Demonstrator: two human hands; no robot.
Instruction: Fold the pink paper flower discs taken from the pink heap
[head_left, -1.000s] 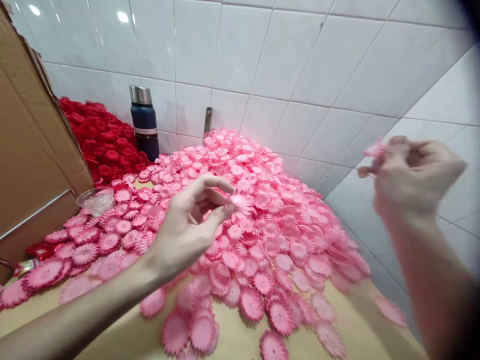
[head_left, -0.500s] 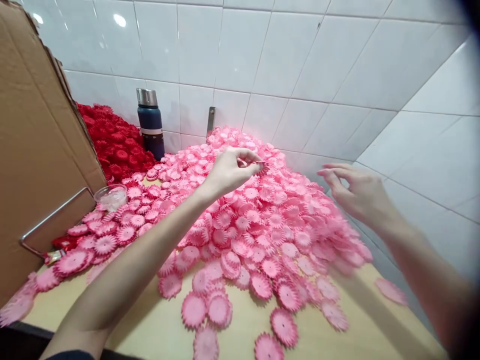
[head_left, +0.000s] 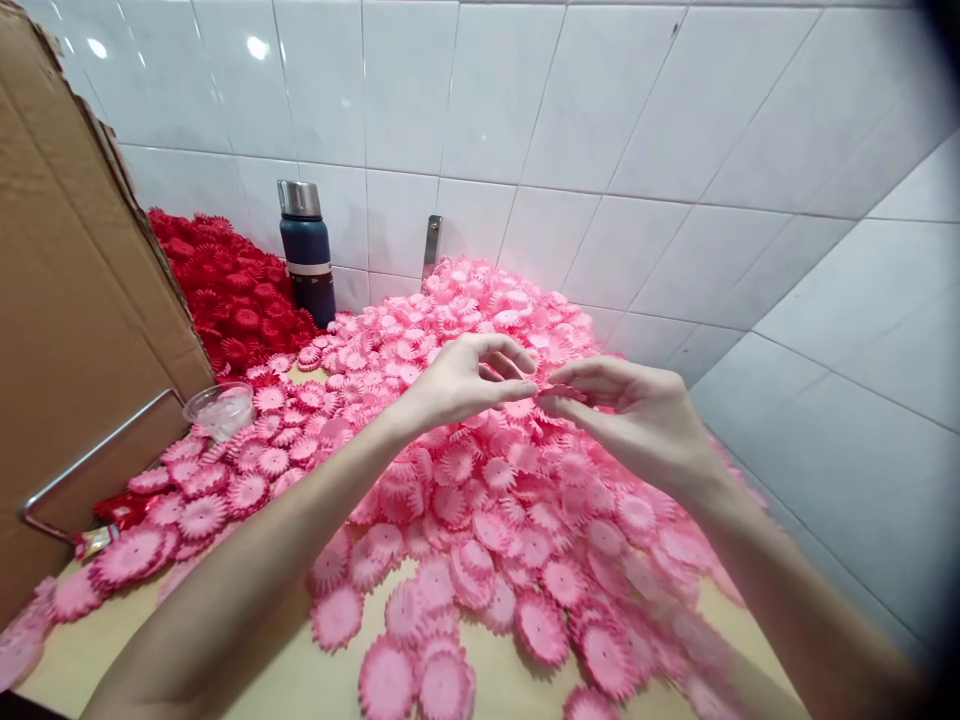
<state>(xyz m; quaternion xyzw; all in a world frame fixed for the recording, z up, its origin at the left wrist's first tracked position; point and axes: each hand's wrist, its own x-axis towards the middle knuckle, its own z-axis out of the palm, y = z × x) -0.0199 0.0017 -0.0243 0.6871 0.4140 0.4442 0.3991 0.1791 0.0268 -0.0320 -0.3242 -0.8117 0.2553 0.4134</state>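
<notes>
1. Right hand (head_left: 645, 415) has come inward from the right side, and now it is near the left hand (head_left: 465, 385), above the heap of pink discs (head_left: 517, 470)
2. Right grip is narrow: thumb and fingers hold one toothed pink disc (head_left: 564, 391), which is seen almost from its edge
3. Left grip has a small gap between thumb and forefinger; its fingertips are just beside this disc, but if they touch it I cannot tell
4. Pink heap rises toward the back edge of the counter (head_left: 495, 675), and some discs lie loose near the front edge
5. At the back left of the counter is a red heap (head_left: 232, 290), with a blue bottle (head_left: 307, 255) standing upright beside it
6. Along the left edge stands cardboard (head_left: 82, 290), and a clear plastic cup (head_left: 221, 410) is near it
</notes>
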